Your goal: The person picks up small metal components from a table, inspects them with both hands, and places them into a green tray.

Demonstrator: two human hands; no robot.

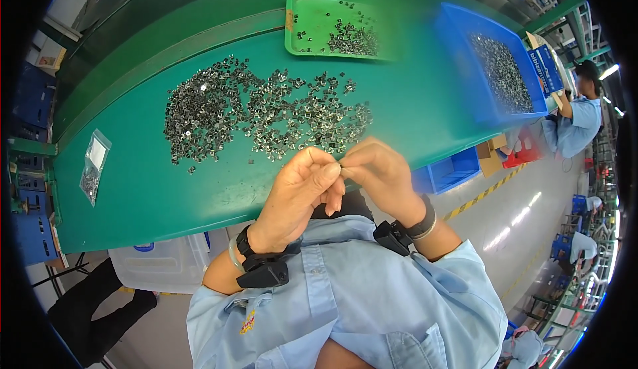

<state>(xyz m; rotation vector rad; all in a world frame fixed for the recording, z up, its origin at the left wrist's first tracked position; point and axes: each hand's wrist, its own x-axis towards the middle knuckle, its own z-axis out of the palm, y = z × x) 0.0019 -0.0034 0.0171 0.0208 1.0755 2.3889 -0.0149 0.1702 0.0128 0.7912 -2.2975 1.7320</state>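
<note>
My left hand (307, 186) and my right hand (377, 171) meet fingertip to fingertip above the near edge of the green table. Both are closed in a pinch. Whatever sits between the fingertips is tiny and mostly hidden; only a dark speck shows there. Just beyond my hands lies a wide spread of small metal parts (266, 113), dark and dense on the left, brighter and looser on the right. A green tray (312, 20) behind the spread holds more of the small parts.
A blue bin (458, 56) full of small parts stands at the table's right, with another blue bin (455, 171) below the edge. A clear plastic bag (95, 163) lies at the left. Under the table sits a translucent box (159, 262). A co-worker (578, 123) is at the far right.
</note>
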